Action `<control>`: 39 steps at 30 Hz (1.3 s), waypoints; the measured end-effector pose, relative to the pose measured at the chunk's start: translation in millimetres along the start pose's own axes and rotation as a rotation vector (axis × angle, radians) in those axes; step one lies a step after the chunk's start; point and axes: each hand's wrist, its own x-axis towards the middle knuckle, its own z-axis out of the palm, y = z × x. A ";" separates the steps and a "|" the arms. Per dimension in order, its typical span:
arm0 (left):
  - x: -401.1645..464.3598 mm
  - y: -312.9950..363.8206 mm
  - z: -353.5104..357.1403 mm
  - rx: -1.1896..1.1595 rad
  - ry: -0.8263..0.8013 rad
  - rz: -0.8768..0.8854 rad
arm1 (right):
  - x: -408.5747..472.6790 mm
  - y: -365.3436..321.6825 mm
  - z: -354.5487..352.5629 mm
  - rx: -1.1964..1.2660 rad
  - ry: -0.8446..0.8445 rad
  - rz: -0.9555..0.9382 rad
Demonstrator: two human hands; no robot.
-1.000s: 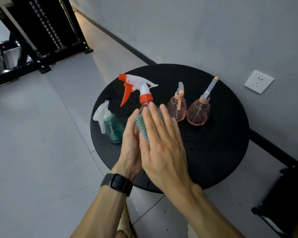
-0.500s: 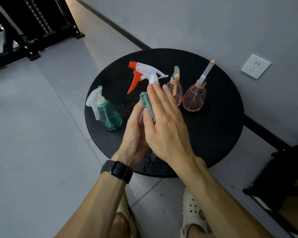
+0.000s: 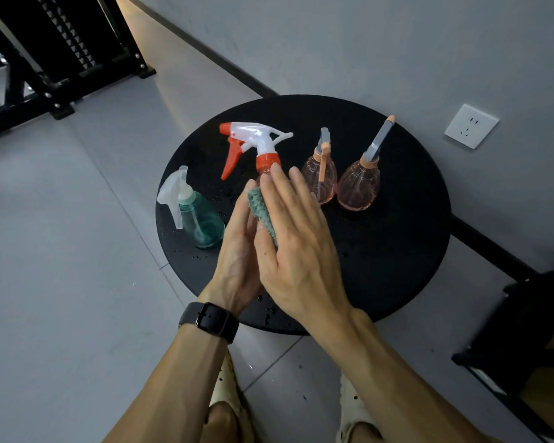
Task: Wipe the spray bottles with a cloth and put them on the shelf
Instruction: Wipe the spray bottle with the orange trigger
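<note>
A spray bottle with a white and orange trigger head (image 3: pixel 257 142) stands upright over the round black table (image 3: pixel 397 251). Its body is hidden between my palms. My left hand (image 3: pixel 237 260) presses its left side. My right hand (image 3: pixel 298 247) presses a green cloth (image 3: pixel 263 212) against it, fingers straight. A teal bottle with a clear trigger (image 3: pixel 199 219) stands to the left. Two pink bottles stand to the right: the nearer pink bottle (image 3: pixel 320 174) beside my fingertips and the farther pink bottle (image 3: pixel 360 183).
Water drops dot the table top. A black metal shelf frame (image 3: pixel 61 59) stands on the floor at the upper left. Dark furniture (image 3: pixel 531 330) stands at the right edge. The grey wall with a white socket (image 3: pixel 470 126) runs behind the table. My feet in light clogs are below.
The cloth and my right hand have slid along the bottle's body while both hands stay pressed on it. The view has shifted slightly; the other bottles have not moved.
</note>
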 end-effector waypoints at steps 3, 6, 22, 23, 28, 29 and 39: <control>-2.8 -2.2 4.6 0.079 -0.015 -0.008 | 5.9 3.9 -4.6 0.022 -0.017 0.030; -5.1 -3.1 7.5 0.152 -0.020 -0.038 | 11.8 8.4 -11.3 0.100 -0.056 0.097; -1.5 0.2 3.4 0.102 0.094 0.106 | 2.7 7.6 -3.1 0.223 -0.130 0.121; -0.8 0.4 2.4 0.094 0.090 0.106 | 1.4 7.2 -1.9 0.215 -0.121 0.115; -1.1 -1.1 -0.5 0.058 0.046 0.092 | 3.1 9.6 -2.8 0.223 -0.110 0.113; -0.9 -2.3 -1.6 0.078 0.045 0.084 | 4.8 11.7 -4.3 0.226 -0.115 0.123; -3.8 -10.7 2.6 0.285 0.065 0.027 | 15.0 19.1 -13.3 0.273 -0.190 0.207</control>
